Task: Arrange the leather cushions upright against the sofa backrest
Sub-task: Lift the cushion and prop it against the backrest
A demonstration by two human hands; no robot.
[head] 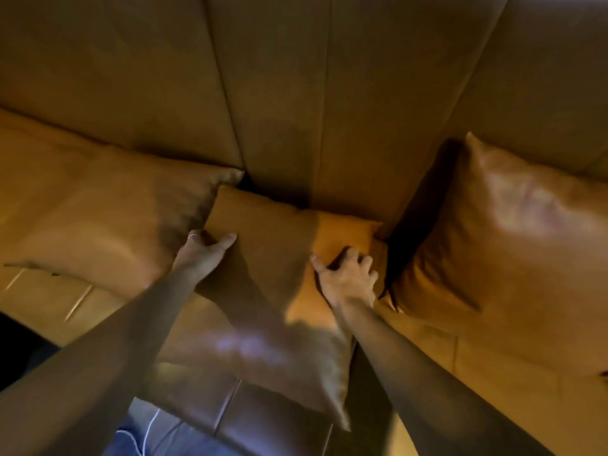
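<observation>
Nearest to me, a strip of blue denim [131, 436] with a thin white cord [149, 426] shows at the bottom edge, just in front of the sofa seat [513, 383], whose smooth tan leather runs in stitched panels. From there my two bare forearms reach forward and apart. On the seat's front half lies a glossy, square leather cushion [263, 363], flat and catching a pale sheen. Beyond it I hold a smaller matte orange-brown cushion [273, 238], tipped up toward the backrest: my left hand [200, 255] clamps its left edge, thumb on the face and fingers behind, while my right hand [348, 278] presses curled fingers onto its right part, thumb spread; whether that hand truly grips I cannot tell. To the left a big soft leather cushion [98, 209] leans low along the seat's back edge. To the right another shiny, creased one [503, 238] stands upright against the sofa backrest [279, 93], a broad leather wall split by vertical seams.
</observation>
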